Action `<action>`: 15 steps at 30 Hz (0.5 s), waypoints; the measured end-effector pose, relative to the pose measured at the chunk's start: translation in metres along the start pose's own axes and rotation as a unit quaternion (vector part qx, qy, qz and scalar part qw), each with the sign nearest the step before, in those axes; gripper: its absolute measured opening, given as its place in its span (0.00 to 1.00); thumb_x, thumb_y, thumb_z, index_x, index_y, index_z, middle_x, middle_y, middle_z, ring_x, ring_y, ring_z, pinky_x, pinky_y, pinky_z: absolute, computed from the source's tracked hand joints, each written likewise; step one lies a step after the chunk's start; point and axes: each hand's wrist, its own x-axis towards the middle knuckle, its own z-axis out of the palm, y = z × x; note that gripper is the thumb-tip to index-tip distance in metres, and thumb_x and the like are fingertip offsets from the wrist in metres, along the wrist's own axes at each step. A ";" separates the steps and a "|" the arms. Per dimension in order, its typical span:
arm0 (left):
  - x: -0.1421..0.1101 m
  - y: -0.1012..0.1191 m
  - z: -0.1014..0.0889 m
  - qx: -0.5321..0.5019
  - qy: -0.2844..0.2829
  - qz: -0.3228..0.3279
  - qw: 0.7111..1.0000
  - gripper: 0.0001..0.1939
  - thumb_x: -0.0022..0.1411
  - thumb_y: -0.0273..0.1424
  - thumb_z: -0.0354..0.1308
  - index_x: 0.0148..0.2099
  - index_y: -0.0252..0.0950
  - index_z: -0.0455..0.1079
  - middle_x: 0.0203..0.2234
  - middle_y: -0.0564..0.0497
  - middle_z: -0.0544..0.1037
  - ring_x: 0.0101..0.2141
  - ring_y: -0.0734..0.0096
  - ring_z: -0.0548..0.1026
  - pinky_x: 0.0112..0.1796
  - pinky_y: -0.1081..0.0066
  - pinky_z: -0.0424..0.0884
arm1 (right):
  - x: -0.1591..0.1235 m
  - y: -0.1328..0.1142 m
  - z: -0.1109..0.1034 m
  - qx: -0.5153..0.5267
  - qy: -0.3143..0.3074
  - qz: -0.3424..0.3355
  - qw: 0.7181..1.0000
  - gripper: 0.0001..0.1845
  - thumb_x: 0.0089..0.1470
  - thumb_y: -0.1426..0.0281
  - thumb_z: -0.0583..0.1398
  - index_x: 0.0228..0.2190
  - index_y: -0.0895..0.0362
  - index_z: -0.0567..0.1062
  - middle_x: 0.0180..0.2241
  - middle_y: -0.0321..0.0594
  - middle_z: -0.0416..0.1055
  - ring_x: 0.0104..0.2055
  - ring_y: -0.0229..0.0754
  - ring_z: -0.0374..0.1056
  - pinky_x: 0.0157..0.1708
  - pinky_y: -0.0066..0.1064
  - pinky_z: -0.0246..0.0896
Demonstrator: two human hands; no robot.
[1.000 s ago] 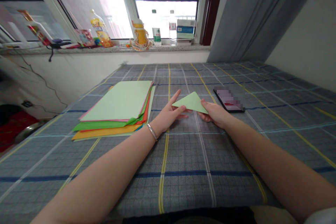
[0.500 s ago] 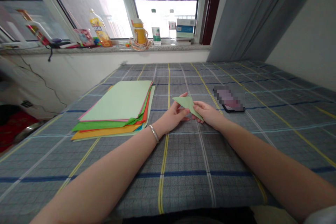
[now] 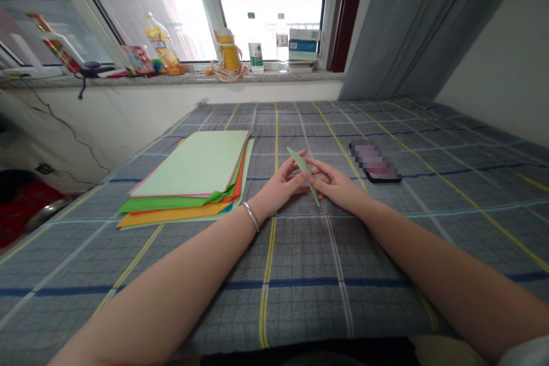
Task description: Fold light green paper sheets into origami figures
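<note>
Holding the folded green paper (image 3: 303, 167) between both hands right now, you've got it tilted nearly edge-on to the camera, one tip up and away, the other down toward you. Your left hand (image 3: 284, 184) has thumb and fingers pinched on it from the left, and your right hand (image 3: 333, 184) does the same from the other side, thumb close to the left one. Can't really tell how the fingertips behind the paper sit. Taking that folded piece as the landmark: the stack of colored sheets (image 3: 195, 163) is to its left, pale green on top, and the phone (image 3: 375, 161) lies off to its right, screen pixelated. Under it all is the plaid cloth (image 3: 309, 251), and well beyond it the windowsill (image 3: 274, 76) has bottles and boxes on it.
</note>
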 end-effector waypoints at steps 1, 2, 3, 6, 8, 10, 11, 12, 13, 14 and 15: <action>0.000 0.000 0.000 0.001 0.008 0.001 1.000 0.31 0.59 0.37 0.61 0.63 0.46 0.54 0.57 0.43 0.64 0.53 0.56 0.69 0.50 0.57 0.69 | 0.000 0.000 0.000 -0.010 0.003 -0.003 1.000 0.31 0.55 0.63 0.58 0.59 0.49 0.60 0.47 0.42 0.68 0.25 0.31 0.64 0.24 0.28 0.66; 0.000 0.000 0.000 0.001 0.017 0.004 1.000 0.32 0.59 0.37 0.61 0.62 0.45 0.55 0.56 0.43 0.65 0.52 0.57 0.69 0.50 0.57 0.69 | 0.000 0.000 0.000 -0.021 0.009 -0.010 1.000 0.31 0.54 0.62 0.59 0.59 0.49 0.62 0.49 0.43 0.68 0.27 0.32 0.66 0.26 0.29 0.67; 0.001 -0.001 0.000 0.002 0.029 0.009 1.000 0.32 0.58 0.37 0.62 0.62 0.44 0.55 0.55 0.43 0.66 0.51 0.58 0.70 0.50 0.58 0.69 | 0.000 0.001 0.000 -0.033 0.018 -0.021 0.999 0.30 0.53 0.62 0.59 0.58 0.48 0.63 0.51 0.43 0.67 0.30 0.34 0.67 0.28 0.30 0.68; 0.003 -0.003 -0.002 0.011 0.060 0.029 0.998 0.30 0.55 0.35 0.65 0.57 0.41 0.58 0.53 0.44 0.67 0.50 0.61 0.70 0.49 0.60 0.69 | 0.000 0.003 0.001 -0.065 0.052 -0.066 0.994 0.29 0.50 0.63 0.62 0.54 0.48 0.67 0.55 0.45 0.62 0.40 0.40 0.69 0.36 0.34 0.70; 0.004 -0.005 -0.003 0.022 0.064 0.034 0.997 0.28 0.53 0.34 0.66 0.54 0.41 0.60 0.54 0.44 0.66 0.49 0.62 0.71 0.48 0.60 0.70 | 0.001 0.004 0.002 -0.072 0.067 -0.085 0.992 0.27 0.49 0.64 0.63 0.52 0.50 0.69 0.56 0.46 0.60 0.46 0.42 0.68 0.38 0.34 0.71; 0.005 -0.006 -0.004 0.034 0.062 0.030 0.997 0.27 0.52 0.34 0.67 0.52 0.40 0.61 0.56 0.44 0.64 0.48 0.61 0.71 0.47 0.61 0.70 | 0.002 0.004 0.003 -0.060 0.069 -0.092 0.992 0.25 0.50 0.65 0.62 0.51 0.50 0.70 0.56 0.45 0.61 0.50 0.44 0.66 0.40 0.34 0.71; 0.005 -0.006 -0.004 0.038 0.064 0.026 0.997 0.27 0.51 0.35 0.67 0.52 0.40 0.62 0.56 0.44 0.64 0.48 0.61 0.72 0.47 0.60 0.71 | 0.003 0.005 0.003 -0.051 0.067 -0.092 0.992 0.25 0.51 0.66 0.62 0.51 0.49 0.70 0.55 0.44 0.62 0.51 0.44 0.66 0.41 0.35 0.70; 0.005 -0.006 -0.004 0.042 0.068 0.022 0.997 0.27 0.51 0.35 0.67 0.52 0.40 0.62 0.56 0.44 0.63 0.48 0.61 0.72 0.47 0.60 0.71 | 0.004 0.005 0.003 -0.043 0.065 -0.091 0.993 0.24 0.51 0.66 0.62 0.51 0.49 0.69 0.55 0.44 0.63 0.51 0.44 0.66 0.44 0.37 0.69; 0.005 -0.006 -0.005 0.043 0.072 0.018 0.996 0.27 0.51 0.35 0.67 0.52 0.40 0.62 0.56 0.43 0.63 0.47 0.61 0.72 0.46 0.60 0.71 | 0.004 0.004 0.003 -0.038 0.063 -0.087 0.993 0.24 0.51 0.67 0.62 0.51 0.49 0.69 0.54 0.43 0.65 0.51 0.43 0.66 0.46 0.38 0.68; 0.005 -0.006 -0.005 0.042 0.076 0.015 0.996 0.27 0.52 0.35 0.67 0.52 0.40 0.62 0.56 0.43 0.63 0.47 0.61 0.72 0.46 0.59 0.72 | 0.005 0.004 0.003 -0.035 0.061 -0.082 0.994 0.23 0.52 0.67 0.61 0.51 0.49 0.70 0.53 0.42 0.66 0.50 0.43 0.67 0.48 0.40 0.67; 0.004 -0.006 -0.005 0.041 0.078 0.011 0.996 0.27 0.52 0.35 0.67 0.52 0.40 0.63 0.56 0.43 0.63 0.46 0.61 0.73 0.45 0.59 0.72 | 0.005 0.004 0.003 -0.031 0.059 -0.076 0.995 0.22 0.52 0.67 0.61 0.51 0.50 0.70 0.52 0.42 0.68 0.50 0.44 0.68 0.49 0.41 0.66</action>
